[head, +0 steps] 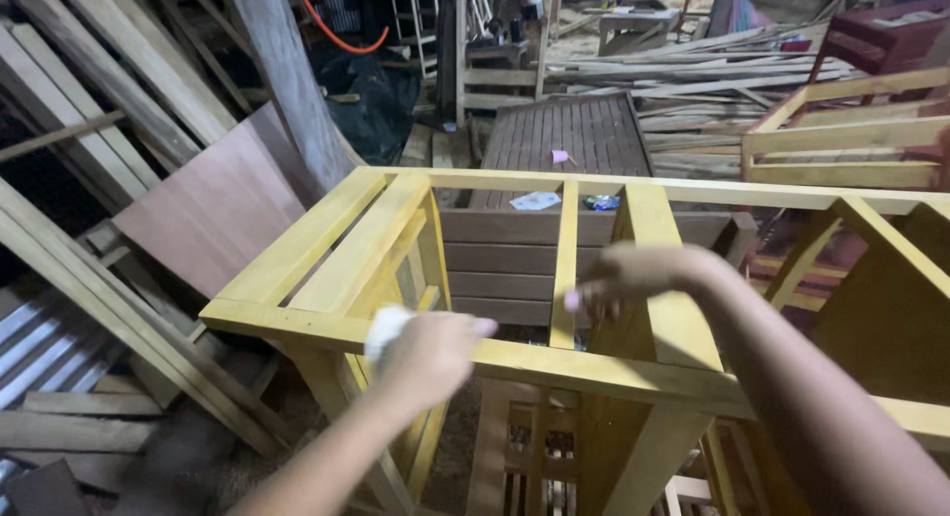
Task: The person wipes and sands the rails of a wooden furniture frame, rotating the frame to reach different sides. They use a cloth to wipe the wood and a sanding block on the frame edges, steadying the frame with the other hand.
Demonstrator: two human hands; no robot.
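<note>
Yellow wooden frame point(653, 377) fills my view, dark slatted panel point(569, 135) beyond its far edge. My right hand point(628, 279) hovers over centre rail, fingers curled, grip unclear through blur. My left hand point(430, 353) at near rail, closed around white cloth point(384, 330).

Both pretty smeared by motion blur: left hand point(430, 353) closed around a white rag point(384, 330) mostly hidden behind the fingers at the near rail of the yellow wooden frame point(495, 356), right hand point(618, 279) over its middle slat with fingertips too fuzzy to read, frame's right end cut off.
</note>
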